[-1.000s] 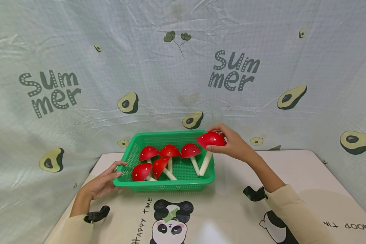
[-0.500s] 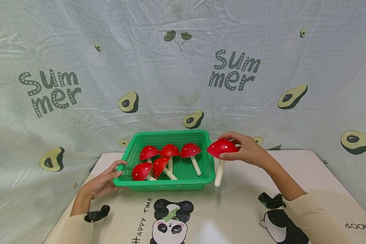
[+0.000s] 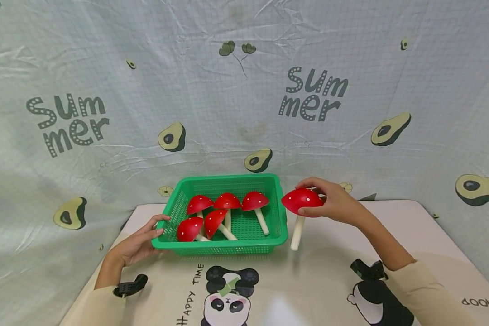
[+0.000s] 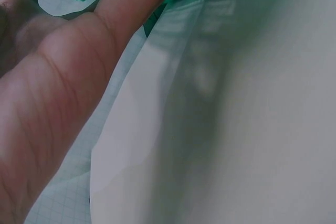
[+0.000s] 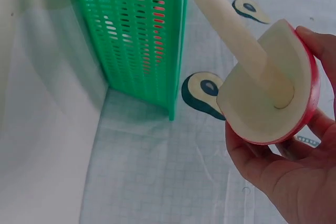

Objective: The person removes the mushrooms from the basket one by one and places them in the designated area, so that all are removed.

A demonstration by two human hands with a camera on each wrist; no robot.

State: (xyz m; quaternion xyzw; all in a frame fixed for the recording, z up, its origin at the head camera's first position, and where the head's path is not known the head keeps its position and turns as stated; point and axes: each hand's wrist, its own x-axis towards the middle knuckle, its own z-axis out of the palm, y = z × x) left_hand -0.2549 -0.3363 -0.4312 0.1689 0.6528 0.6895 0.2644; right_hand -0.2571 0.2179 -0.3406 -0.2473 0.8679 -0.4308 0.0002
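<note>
My right hand [image 3: 337, 204] holds a toy mushroom [image 3: 298, 200] by its red, white-dotted cap, just right of the green basket. Its pale stem points down. From below, the right wrist view shows the cream underside of that mushroom [image 5: 262, 106], with fingers and thumb spread round the cap's edge. At the basket's left end, my left hand [image 3: 135, 246] grips the green plastic basket [image 3: 224, 244], fingertips over the rim. Several similar mushrooms [image 3: 254, 201] lie inside it. The left wrist view catches my left hand [image 4: 79, 51] and only a bit of the basket.
A pale table cover [image 3: 309, 285] with panda prints lies under the basket. Behind it hangs a light cloth [image 3: 212, 104] printed with avocados and lettering. The basket's perforated side wall [image 5: 131, 40] stands close to the held mushroom.
My right hand has carried the mushroom out of the basket, over its right rim and down to the right. The left hand and the basket stay put.
</note>
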